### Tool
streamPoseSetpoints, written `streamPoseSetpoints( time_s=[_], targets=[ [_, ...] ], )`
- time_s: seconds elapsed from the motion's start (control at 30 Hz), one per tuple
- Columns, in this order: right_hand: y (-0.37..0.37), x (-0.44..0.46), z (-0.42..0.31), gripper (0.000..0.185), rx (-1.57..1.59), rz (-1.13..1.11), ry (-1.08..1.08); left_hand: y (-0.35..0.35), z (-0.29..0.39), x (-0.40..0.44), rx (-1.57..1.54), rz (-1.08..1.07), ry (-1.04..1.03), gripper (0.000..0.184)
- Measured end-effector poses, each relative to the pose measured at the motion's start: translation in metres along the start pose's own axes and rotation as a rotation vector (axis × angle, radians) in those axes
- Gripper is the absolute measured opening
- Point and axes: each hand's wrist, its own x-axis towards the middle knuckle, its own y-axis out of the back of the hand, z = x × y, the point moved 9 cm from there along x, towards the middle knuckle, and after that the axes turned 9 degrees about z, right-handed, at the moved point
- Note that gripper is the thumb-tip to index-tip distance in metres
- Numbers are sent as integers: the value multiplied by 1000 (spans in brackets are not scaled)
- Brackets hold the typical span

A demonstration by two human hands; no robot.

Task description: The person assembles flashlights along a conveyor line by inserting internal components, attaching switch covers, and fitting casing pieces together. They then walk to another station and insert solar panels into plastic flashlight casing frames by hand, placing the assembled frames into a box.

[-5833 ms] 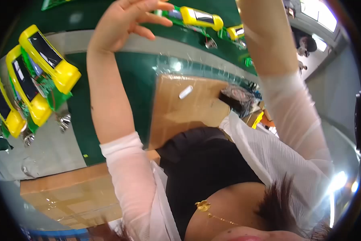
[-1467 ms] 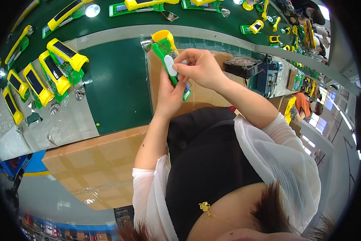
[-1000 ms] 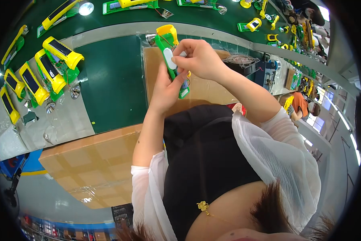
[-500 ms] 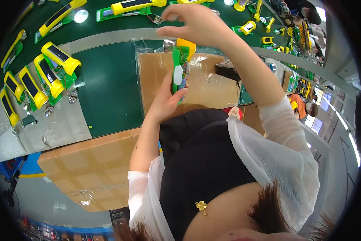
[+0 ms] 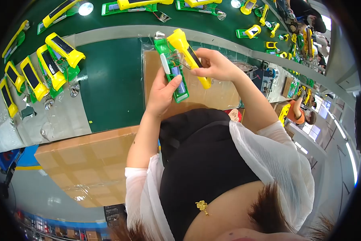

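My left hand (image 5: 162, 90) is closed around the green lower half of a flashlight (image 5: 182, 96), its thumb lying near the blue battery (image 5: 176, 71). A shiny reflector (image 5: 159, 35) sits at the far end of that half. In my right hand (image 5: 216, 66) is the yellow top half of the flashlight (image 5: 179, 41), pinched along its side, with a dark panel on its outer face. The two halves are apart, side by side, and thin wires (image 5: 176, 59) show between them. Both are held above a cardboard sheet (image 5: 204, 96) under clear plastic.
Several opened yellow-and-green flashlights (image 5: 48, 68) lie on the left of the bench. More rest on the green belt (image 5: 188, 18) beyond a grey metal rail (image 5: 116, 34). A taped cardboard box (image 5: 88, 164) stands nearer me, at left. A person in orange (image 5: 296, 112) is at the right.
My right hand has come down from above the rail and now holds the yellow half. The flashlight has been opened out into two halves. Items on the belt have shifted rightward.
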Motion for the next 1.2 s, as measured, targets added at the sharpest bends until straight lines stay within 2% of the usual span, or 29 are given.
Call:
streamPoseSetpoints(
  time_s=[0.07, 0.1, 0.2, 0.37, 0.57, 0.67, 0.7, 0.73, 0.8, 0.9, 0.93, 1.03, 1.2],
  targets=[
    [3, -11, -18, 50, -144, 69, 127, -3, 1, 2, 61, -5, -78, 41],
    [1, -16, -22, 56, -87, 65, 100, -4, 2, 3, 70, 2, -99, 41],
    [-9, -20, -19, 65, 299, 195, 202, -10, 7, 6, 74, 3, -145, 40],
    [-24, -19, -20, 67, 381, 152, 233, -7, 9, 7, 133, -13, -144, 38],
    [-25, -12, -27, 67, 146, 224, 379, -9, 18, 5, 306, 31, -258, 42],
    [-26, -12, -30, 69, 43, 336, 428, -12, 22, 3, 327, 44, -324, 45],
    [-29, -12, -29, 69, 26, 330, 384, -12, 24, 3, 334, 38, -340, 46],
    [-28, -12, -33, 69, -12, 375, 461, -13, 26, 4, 341, 31, -356, 47],
    [-27, -15, -39, 68, -89, 467, 611, -15, 24, 3, 202, 17, -230, 51],
    [-27, -12, -38, 68, -79, 428, 436, -13, 17, 4, 21, -8, -151, 60],
    [-27, -14, -40, 68, -95, 458, 452, -13, 15, 5, -34, -19, -141, 64],
    [-26, -15, -48, 69, -125, 540, 490, -10, 16, 6, 97, -11, -218, 70],
    [-24, -12, -51, 72, -195, 570, 512, -11, 18, 6, 102, -53, -199, 69]
  ],
)
